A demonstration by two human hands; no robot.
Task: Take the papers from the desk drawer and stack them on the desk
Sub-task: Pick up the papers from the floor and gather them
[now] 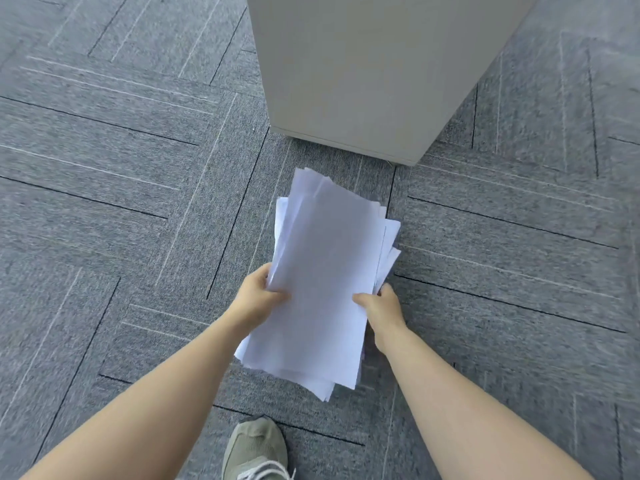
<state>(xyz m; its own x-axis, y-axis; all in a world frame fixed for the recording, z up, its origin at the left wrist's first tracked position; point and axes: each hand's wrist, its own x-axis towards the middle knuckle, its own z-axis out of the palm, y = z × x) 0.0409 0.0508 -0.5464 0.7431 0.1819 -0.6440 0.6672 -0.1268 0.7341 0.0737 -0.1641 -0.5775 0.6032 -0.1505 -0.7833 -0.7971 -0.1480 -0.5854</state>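
A loose, uneven sheaf of white papers [325,271] hangs in the air above the carpet, in the middle of the head view. My left hand [256,299] grips its left edge, thumb on top. My right hand [382,311] grips the right edge the same way. The sheets are fanned out and not squared up. No desk top and no drawer opening is in view.
A pale grey cabinet [363,71] stands just beyond the papers, its lower corner close to their far end. Grey patterned carpet [121,202] covers the floor all around. An olive-green shoe [256,448] shows at the bottom edge.
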